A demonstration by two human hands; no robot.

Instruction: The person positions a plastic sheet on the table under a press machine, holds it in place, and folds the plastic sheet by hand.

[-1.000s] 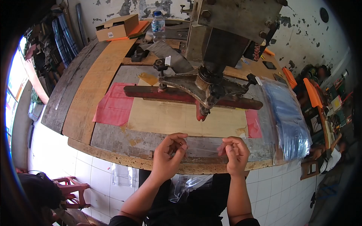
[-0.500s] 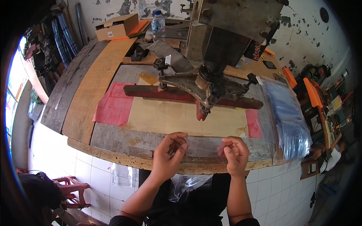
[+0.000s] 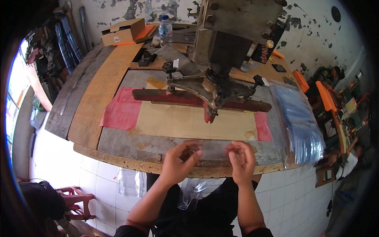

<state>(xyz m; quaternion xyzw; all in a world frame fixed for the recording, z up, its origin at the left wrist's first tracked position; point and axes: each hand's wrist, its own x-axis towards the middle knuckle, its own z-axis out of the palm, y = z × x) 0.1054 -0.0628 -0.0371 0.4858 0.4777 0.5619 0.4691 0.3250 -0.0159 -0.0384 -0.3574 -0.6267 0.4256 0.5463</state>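
A thin clear plastic sheet (image 3: 214, 151) stretches between my two hands at the front of the worktable; its outline is faint. My left hand (image 3: 181, 161) pinches its left end, thumb against curled fingers. At the opposite end, my right hand (image 3: 242, 161) grips it in a similar pinch. Just beyond them lies a cream-coloured sheet (image 3: 189, 128) with a pink piece (image 3: 123, 108) at its left and a smaller one at its right. Above this hangs the press's long red-edged bar (image 3: 158, 96), apart from my hands.
A stack of clear bluish plastic sheets (image 3: 298, 122) overhangs the table's right side. Behind the press (image 3: 225, 51) stand a water bottle (image 3: 166, 31) and a cardboard box (image 3: 123, 32). Clear plastic lies on my lap (image 3: 195, 193). A red stool (image 3: 77, 201) is at lower left; another person sits at right.
My hands have come slightly closer together, with the clear plastic sheet still between them. The view has shifted a little.
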